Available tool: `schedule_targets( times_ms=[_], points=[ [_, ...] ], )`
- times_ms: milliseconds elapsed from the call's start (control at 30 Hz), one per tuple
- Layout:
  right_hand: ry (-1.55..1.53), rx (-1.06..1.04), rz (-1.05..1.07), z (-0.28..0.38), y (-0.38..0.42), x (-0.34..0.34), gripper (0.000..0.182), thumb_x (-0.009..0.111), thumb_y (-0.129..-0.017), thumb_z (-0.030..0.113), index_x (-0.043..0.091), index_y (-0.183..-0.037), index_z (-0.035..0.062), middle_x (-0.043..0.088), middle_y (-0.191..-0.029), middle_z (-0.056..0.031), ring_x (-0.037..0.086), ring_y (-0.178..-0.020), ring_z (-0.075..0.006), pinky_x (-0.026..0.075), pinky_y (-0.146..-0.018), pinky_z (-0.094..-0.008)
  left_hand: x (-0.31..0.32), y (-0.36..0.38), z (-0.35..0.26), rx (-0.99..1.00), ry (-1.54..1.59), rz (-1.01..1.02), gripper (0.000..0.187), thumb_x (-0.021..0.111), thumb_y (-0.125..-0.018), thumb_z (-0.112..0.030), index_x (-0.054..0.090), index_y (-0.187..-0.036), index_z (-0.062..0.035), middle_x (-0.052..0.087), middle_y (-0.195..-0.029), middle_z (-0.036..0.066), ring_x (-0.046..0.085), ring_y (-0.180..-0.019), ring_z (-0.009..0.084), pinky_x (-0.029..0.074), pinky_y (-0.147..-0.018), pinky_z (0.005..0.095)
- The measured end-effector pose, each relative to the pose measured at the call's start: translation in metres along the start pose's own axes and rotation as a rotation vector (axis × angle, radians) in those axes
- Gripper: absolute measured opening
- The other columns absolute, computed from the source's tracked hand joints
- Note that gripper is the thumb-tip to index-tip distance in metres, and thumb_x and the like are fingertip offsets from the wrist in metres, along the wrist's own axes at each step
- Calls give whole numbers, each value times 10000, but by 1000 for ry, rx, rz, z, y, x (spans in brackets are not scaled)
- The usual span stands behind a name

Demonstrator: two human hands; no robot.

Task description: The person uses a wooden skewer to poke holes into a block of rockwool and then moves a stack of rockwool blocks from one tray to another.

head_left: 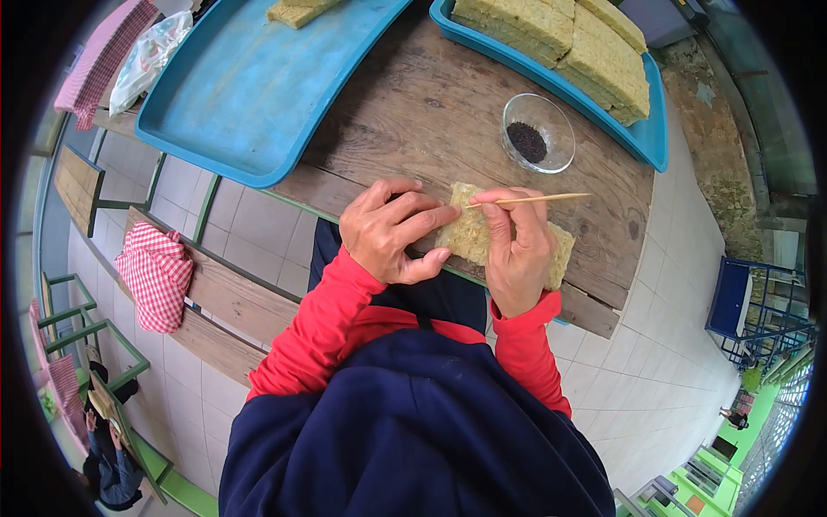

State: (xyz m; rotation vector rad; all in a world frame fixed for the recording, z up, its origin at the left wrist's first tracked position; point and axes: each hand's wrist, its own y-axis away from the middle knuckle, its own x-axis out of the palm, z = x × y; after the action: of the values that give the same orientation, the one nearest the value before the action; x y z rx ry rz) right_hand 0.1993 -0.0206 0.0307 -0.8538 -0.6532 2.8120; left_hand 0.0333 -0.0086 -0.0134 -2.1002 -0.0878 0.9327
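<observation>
A yellowish, fibrous sponge-like slab (468, 234) lies at the near edge of the wooden table. My right hand (519, 250) pinches a thin wooden skewer (551, 198) between thumb and fingers, its tip touching or just above the slab. Part of the slab is hidden beneath that hand. My left hand (392, 226) rests at the slab's left end, thumb and fingers apart, fingertips on its surface. Beyond my right hand stands a clear glass bowl (562, 142) with small dark seeds or grains (526, 142) in it.
A blue tray (233, 95) at the upper left holds a few slab pieces (297, 12). Another blue tray (656, 142) at the upper right bears stacked slabs (603, 73). A checkered cloth bundle (155, 276) lies on a wooden bench (237, 302). A person (116, 465) is at lower left.
</observation>
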Motion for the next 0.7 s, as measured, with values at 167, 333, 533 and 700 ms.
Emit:
schedule_targets(
  times_ms=[167, 333, 533, 700],
  points=[
    [-16, -14, 12, -2, -1, -2, 51, 647, -889, 64, 673, -930, 50, 660, -859, -64, 577, -805, -245, 474, -679, -335, 0, 0, 0, -5, 0, 1, 342, 647, -665, -422, 751, -915, -213, 659, -824, -45, 614, -858, 192, 538, -694, 315],
    [-59, 77, -103, -6, -3, -4, 51, 639, -902, 81, 674, -930, 57, 660, -847, -50, 559, -756, -224, 456, -634, -318, -1, 0, 0, -8, 5, 6, 341, 651, -667, -420, 753, -917, -211, 660, -824, -45, 614, -863, 190, 538, -702, 315],
    [24, 87, -51, -4, -3, -5, 48, 645, -896, 73, 674, -927, 51, 666, -856, -36, 555, -760, -205, 444, -610, -316, -1, 1, 0, -6, 6, 10, 350, 656, -668, -424, 753, -927, -209, 662, -827, -40, 614, -870, 195, 538, -709, 321],
    [28, 74, -54, -4, -3, -3, 43, 653, -882, 58, 673, -917, 44, 675, -867, -35, 549, -771, -210, 446, -613, -324, 0, 1, 0, -5, 10, 12, 355, 656, -668, -424, 753, -931, -206, 665, -830, -37, 614, -873, 199, 535, -716, 322]
  ],
)
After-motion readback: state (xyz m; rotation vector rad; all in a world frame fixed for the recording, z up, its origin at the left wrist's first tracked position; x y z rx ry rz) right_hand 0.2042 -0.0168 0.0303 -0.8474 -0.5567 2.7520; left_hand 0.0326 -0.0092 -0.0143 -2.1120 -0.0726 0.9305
